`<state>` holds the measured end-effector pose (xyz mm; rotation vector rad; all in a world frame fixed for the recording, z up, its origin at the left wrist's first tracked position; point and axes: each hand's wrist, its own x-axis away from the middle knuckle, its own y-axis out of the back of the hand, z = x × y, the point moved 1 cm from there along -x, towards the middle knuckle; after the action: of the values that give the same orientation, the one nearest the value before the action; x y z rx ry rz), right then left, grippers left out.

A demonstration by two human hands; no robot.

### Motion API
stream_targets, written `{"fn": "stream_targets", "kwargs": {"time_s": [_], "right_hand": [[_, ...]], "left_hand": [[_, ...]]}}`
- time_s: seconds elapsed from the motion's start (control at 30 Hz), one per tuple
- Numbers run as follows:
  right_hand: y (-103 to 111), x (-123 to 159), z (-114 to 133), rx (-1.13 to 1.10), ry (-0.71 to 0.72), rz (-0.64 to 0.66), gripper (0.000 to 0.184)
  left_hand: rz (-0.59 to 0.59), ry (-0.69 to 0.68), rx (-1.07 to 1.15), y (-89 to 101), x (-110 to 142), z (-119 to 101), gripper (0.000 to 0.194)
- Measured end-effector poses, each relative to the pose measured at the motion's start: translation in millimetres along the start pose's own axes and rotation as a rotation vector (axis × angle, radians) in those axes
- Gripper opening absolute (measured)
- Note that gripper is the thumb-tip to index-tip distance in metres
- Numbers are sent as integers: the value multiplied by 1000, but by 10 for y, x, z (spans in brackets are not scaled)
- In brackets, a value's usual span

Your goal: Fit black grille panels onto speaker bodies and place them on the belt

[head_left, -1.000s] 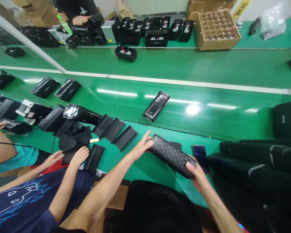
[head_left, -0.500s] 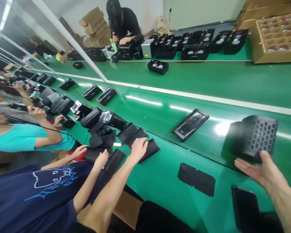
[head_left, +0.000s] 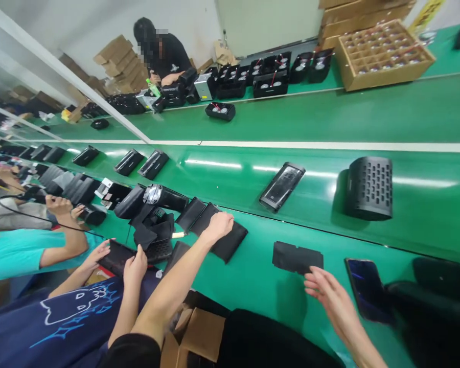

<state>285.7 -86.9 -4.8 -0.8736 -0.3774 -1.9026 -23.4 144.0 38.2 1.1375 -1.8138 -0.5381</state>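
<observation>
1. Closest in: R hand (head_left: 329, 296) is open, fingers loosely spread, holding nothing. It's right by a flat black foam sheet (head_left: 297, 258), can't tell if it's touching. Phone w/ dark screen (head_left: 368, 290) lies to its right on the green worktop (head_left: 249, 283).
2. L hand (head_left: 218, 227) is palm down, fingers together, on a black panel (head_left: 230, 244). Looks like it's resting on top, not gripping, so narrow at most.
3. Next strip out: the black perforated housing (head_left: 369, 188) sits by itself, well apart from both hands. Black case w/ clear film (head_left: 281, 186) lies to its left.
4. Over on the left, a co-worker in a navy tee (head_left: 61, 322) has both hands on a dark case (head_left: 117, 258). Teal-sleeved person (head_left: 23, 253) is past them.
5. Far strip: person in black tee (head_left: 163, 53) behind rows of black boxes (head_left: 270, 86), w/ a cardboard tray (head_left: 383, 56) off to the right.
</observation>
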Motion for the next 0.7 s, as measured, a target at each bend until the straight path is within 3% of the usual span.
{"fn": "stream_targets", "kwargs": {"time_s": [0.1, 0.2, 0.33, 0.5, 0.57, 0.7], "right_hand": [[-289, 184, -126, 80, 58, 127, 70], [-350, 299, -181, 23, 73, 146, 85], [-68, 465, -98, -39, 80, 104, 77], [336, 769, 136, 99, 149, 52, 63], [416, 893, 198, 148, 170, 30, 60], [481, 1073, 217, 171, 169, 19, 57]], "left_hand": [[10, 60, 171, -95, 303, -98, 24], [57, 157, 396, -354, 629, -191, 32], [133, 217, 664, -670, 1105, -342, 34], [348, 182, 1065, -733, 1616, -560, 51], [402, 156, 1096, -718, 1718, -618, 46], [391, 112, 1006, -742, 1776, -636, 46]]}}
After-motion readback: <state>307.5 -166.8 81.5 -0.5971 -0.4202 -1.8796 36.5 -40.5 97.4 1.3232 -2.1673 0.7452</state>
